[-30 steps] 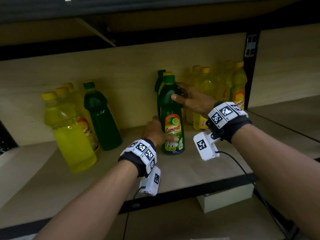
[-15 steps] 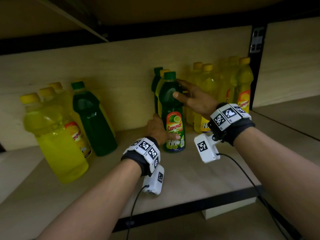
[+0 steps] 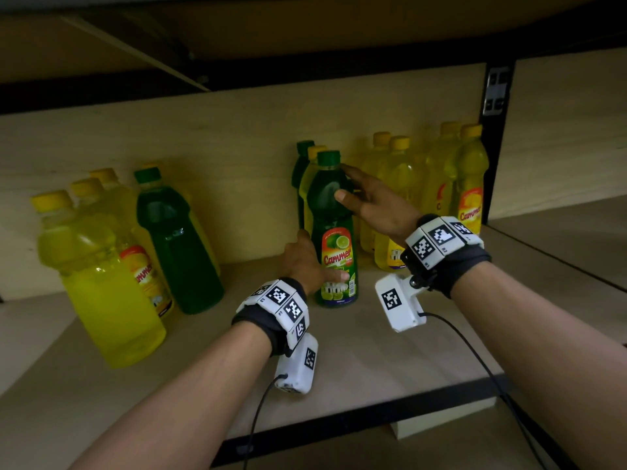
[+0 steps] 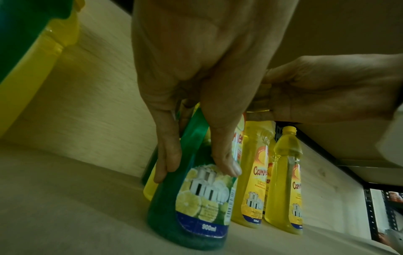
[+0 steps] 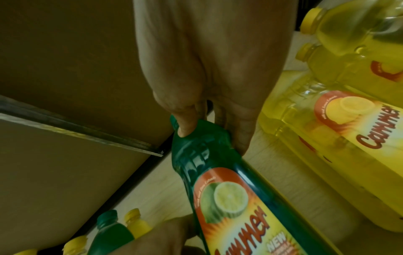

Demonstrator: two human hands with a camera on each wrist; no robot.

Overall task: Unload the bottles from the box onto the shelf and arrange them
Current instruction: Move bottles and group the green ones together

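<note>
At the shelf's (image 3: 390,347) left end stands a cluster of bottles: three yellow ones (image 3: 98,276) in a row running toward the back wall, and one green bottle (image 3: 176,242) just to their right; a fourth yellow cap behind that green one is too dim to be sure of. Near the middle of the back edge, the front green bottle (image 3: 334,232) stands upright on the shelf, hiding most of a yellow bottle (image 3: 310,178) and another green one (image 3: 302,164) lined up behind it. The left hand (image 3: 305,262) grips its lower body, thumb on the label and fingers round the far side. The right hand (image 3: 376,203) holds its shoulder below the cap, thumb in front, fingers curved behind. Toward the right end, beside the black upright, at least four yellow bottles (image 3: 471,184) crowd together; the exact count is unclear, since they overlap and the right wrist covers their bases. No box shows in any view.
</note>
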